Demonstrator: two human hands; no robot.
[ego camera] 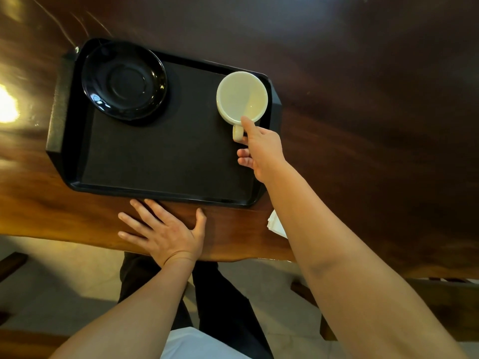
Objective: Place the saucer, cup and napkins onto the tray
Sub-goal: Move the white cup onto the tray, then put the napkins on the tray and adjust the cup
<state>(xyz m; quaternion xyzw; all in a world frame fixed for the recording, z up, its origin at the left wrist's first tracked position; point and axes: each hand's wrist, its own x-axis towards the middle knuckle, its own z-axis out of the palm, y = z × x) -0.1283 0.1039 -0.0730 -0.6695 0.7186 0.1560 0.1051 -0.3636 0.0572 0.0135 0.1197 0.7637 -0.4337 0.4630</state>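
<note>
A black tray [166,161] lies on the dark wooden table. A black saucer [124,80] rests in its far left corner. An empty cream cup [241,97] stands in the tray's far right corner, handle toward me. My right hand [261,149] pinches that handle, thumb against the cup's wall. My left hand [166,230] lies flat on the table with fingers spread, fingertips touching the tray's near rim. White napkins [276,224] lie on the table right of the tray's near corner, mostly hidden by my right forearm.
The wooden table [363,125] stretches far and right of the tray. Its near edge [228,257] runs just behind my left wrist. Wooden seating [440,301] shows low right, with pale floor below.
</note>
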